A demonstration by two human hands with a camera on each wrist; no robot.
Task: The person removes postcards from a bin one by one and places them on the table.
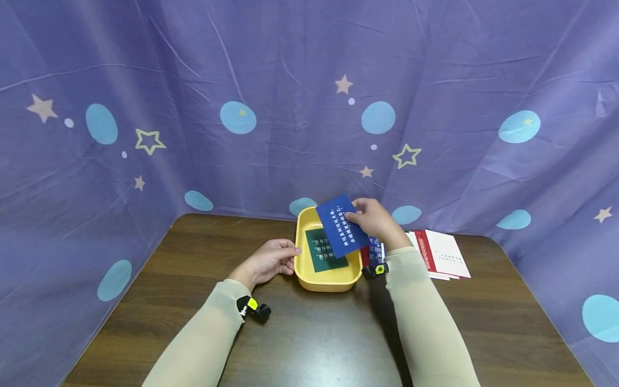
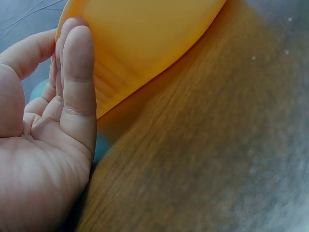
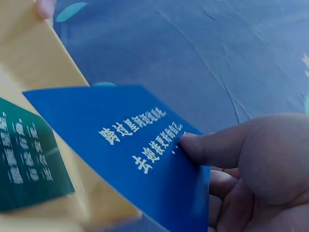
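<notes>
A yellow plastic tray (image 1: 333, 279) stands on the wooden table, with a green card (image 1: 321, 252) lying in it. My left hand (image 1: 271, 260) grips the tray's left wall, thumb at the rim and fingers against the outer side, as the left wrist view also shows on the yellow wall (image 2: 145, 43). Over the tray's right part, my right hand (image 1: 377, 220) pinches a blue card (image 1: 340, 226) with white writing between thumb and fingers. In the right wrist view the blue card (image 3: 125, 130) is tilted, above the green card (image 3: 29, 154).
Right of the tray lie several cards: white and red ones (image 1: 447, 252) and a patterned blue one (image 1: 376, 251), partly hidden by my right arm. A purple curtain (image 1: 309, 150) with stars and dots hangs behind and beside the brown table (image 1: 309, 333).
</notes>
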